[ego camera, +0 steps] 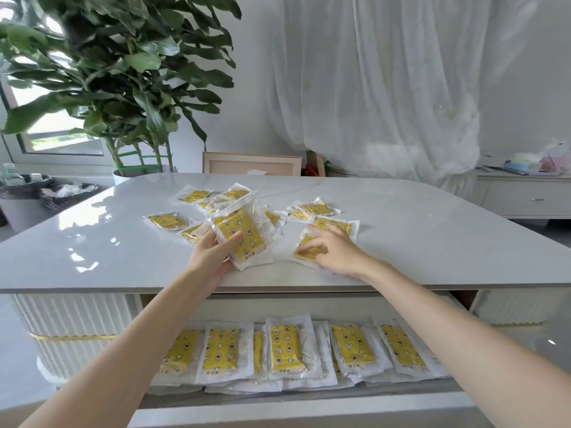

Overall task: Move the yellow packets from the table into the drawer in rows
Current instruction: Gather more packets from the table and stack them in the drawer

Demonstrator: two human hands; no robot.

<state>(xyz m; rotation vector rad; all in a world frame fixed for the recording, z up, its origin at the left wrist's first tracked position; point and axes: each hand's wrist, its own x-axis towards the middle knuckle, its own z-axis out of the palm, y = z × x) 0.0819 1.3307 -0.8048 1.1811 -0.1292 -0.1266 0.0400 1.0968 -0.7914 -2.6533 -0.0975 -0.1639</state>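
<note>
Several yellow packets in clear wrappers lie scattered across the middle of the grey table. My left hand grips a stack of yellow packets, held tilted just above the tabletop. To its right, my right hand lies over a single packet flat on the table, fingers curled onto its yellow part. Below the table's front edge the drawer is pulled out, with a row of packets lying side by side and overlapping inside it.
A large potted plant stands behind the table's left corner. A chair back shows at the far edge. Bins sit at the left, a white sideboard with clutter at the right, and sheer curtains hang behind.
</note>
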